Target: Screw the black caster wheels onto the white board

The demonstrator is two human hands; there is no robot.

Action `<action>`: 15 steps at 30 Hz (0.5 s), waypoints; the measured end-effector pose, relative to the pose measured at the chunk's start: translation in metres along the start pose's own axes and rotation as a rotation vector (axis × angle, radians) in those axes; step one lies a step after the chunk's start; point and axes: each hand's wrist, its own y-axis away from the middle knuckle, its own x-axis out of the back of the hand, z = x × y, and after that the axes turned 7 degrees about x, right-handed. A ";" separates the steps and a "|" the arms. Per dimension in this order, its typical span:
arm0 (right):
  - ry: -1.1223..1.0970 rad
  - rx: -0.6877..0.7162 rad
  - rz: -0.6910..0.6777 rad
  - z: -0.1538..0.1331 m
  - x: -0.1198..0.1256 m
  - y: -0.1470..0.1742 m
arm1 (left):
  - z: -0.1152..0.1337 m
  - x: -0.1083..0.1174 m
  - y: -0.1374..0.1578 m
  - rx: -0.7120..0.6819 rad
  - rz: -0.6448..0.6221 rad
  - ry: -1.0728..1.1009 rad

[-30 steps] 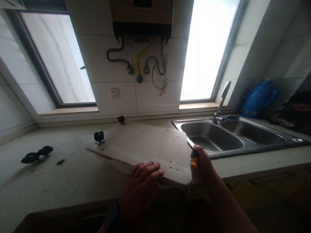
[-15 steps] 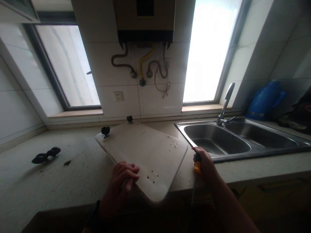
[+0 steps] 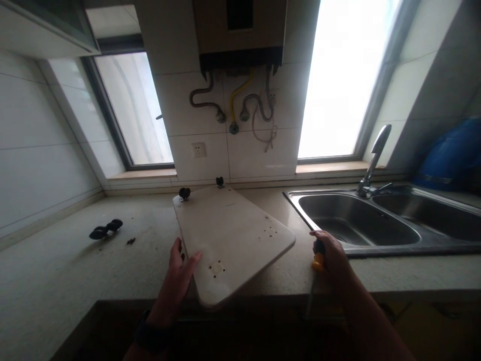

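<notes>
A white board (image 3: pixel 236 225) with rounded corners lies on the counter, its near corner jutting past the front edge. Two black caster wheels (image 3: pixel 184 193) stand on its far end; groups of small screw holes show near its other corners. My left hand (image 3: pixel 181 268) grips the board's left edge, thumb on top and fingers along the side, partly hidden. To the right of the board, my right hand (image 3: pixel 331 254) is closed around the yellow-and-black handle of a screwdriver (image 3: pixel 317 261), whose thin shaft points down in front of the counter.
Loose black casters (image 3: pixel 106 229) and a small dark bit of debris (image 3: pixel 131 241) lie on the counter (image 3: pixel 124 276) at left. A double steel sink (image 3: pixel 353 220) with a faucet (image 3: pixel 372 165) is at right. Behind stands a blue jug-like container (image 3: pixel 451 155). A water heater (image 3: pixel 240 35) hangs above.
The board has turned, its near corner swinging left. My left hand has gone from resting on its edge to gripping it with the thumb on top. The view has shifted left.
</notes>
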 end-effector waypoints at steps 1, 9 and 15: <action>-0.009 -0.006 0.000 0.000 0.001 0.000 | 0.003 -0.001 0.003 0.052 -0.114 0.087; -0.051 -0.071 -0.005 0.004 0.006 0.002 | 0.013 0.006 0.001 0.061 -0.254 0.282; -0.040 -0.103 -0.027 0.005 0.007 0.004 | 0.002 0.027 -0.034 0.032 -0.397 0.275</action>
